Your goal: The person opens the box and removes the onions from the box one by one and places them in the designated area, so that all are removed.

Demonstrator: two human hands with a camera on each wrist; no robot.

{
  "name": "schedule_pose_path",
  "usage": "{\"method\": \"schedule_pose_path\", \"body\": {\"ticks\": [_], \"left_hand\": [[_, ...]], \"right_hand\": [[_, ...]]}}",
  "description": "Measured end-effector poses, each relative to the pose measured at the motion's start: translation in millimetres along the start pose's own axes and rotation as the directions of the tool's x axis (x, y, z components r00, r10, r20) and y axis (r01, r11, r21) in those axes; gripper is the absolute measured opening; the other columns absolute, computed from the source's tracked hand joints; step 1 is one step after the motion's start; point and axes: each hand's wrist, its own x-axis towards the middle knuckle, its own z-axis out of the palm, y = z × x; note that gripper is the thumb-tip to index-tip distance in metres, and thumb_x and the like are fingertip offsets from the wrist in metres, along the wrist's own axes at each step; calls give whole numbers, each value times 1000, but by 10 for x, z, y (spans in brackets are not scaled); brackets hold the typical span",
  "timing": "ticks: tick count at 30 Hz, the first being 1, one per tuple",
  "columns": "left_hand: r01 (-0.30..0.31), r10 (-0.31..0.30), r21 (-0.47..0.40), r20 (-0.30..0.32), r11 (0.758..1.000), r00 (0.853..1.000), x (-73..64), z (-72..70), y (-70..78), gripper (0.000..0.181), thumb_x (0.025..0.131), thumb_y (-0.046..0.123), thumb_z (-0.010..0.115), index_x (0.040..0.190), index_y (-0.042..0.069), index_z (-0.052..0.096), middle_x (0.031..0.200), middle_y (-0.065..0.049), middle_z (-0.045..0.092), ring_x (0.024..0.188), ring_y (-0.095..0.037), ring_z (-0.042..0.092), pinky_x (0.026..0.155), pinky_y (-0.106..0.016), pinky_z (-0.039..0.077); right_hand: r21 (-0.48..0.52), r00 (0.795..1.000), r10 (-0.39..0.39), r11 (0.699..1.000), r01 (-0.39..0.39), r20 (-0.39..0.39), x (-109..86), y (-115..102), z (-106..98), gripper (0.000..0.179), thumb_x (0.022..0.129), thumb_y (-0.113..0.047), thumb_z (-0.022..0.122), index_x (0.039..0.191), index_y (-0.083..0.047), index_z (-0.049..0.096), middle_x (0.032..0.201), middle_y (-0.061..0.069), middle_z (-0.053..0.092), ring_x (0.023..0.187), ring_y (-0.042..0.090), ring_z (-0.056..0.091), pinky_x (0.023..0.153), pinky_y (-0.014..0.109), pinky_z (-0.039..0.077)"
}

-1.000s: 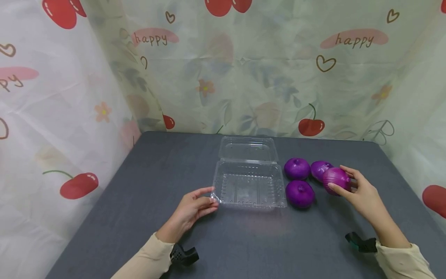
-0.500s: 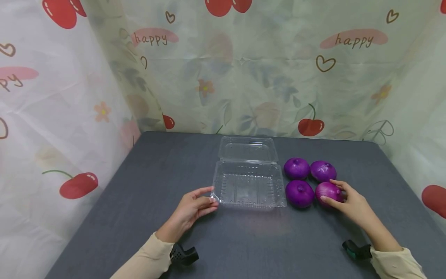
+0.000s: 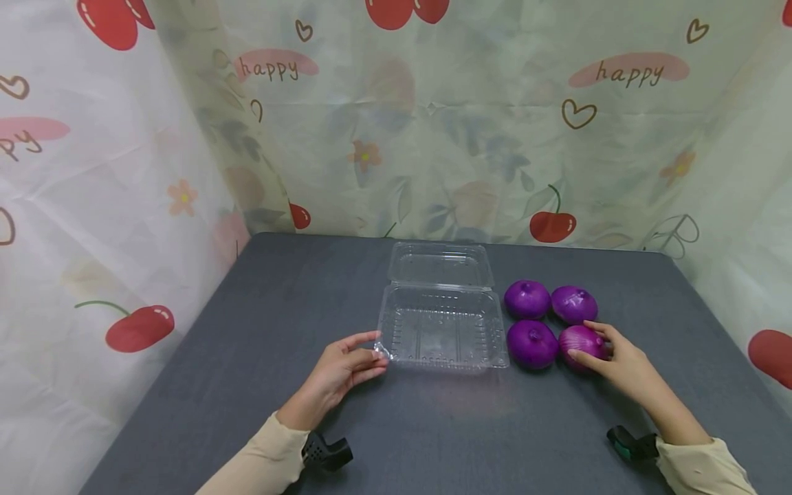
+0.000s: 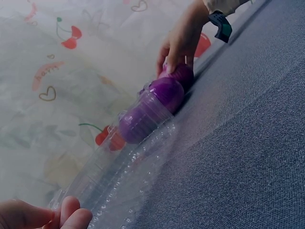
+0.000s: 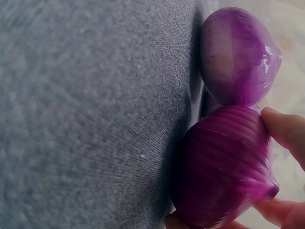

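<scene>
In the head view, a clear plastic clamshell box (image 3: 439, 333) lies with its lid laid back. My left hand (image 3: 340, 375) pinches its front left corner between thumb and fingers. To the right of the box, my right hand (image 3: 634, 371) holds a ridged red onion (image 3: 580, 345) at the front right of a close group. The right wrist view shows that onion (image 5: 224, 162) low at the table, touching a smoother red onion (image 5: 238, 57). Beside it in the head view sits the front left onion (image 3: 533, 344); two more, a back left onion (image 3: 527, 299) and a back right onion (image 3: 574, 304), stand behind.
A dark grey cloth covers the table (image 3: 297, 295). Printed curtains (image 3: 433, 137) hang around its back and sides. A black wrist camera (image 3: 328, 454) sits at the left wrist, and another camera (image 3: 632, 443) at the right.
My right hand has brought its onion toward me, down and slightly left, to the front right place beside the others. The left hand and the box have stayed put.
</scene>
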Motion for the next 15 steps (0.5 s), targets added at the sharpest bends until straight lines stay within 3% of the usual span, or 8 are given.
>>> {"method": "schedule_pose_path", "body": {"ticks": [15], "left_hand": [[1, -1, -14, -5, 1000, 1000, -8, -1, -8, 50, 89, -9, 59, 137, -1, 50, 85, -11, 72, 81, -18, 72, 79, -34, 61]], "right_hand": [[-1, 1000, -9, 1000, 9, 9, 0, 26, -1, 82, 92, -49, 60, 147, 2, 26, 131, 41, 43, 116, 51, 47, 82, 60, 50]]}}
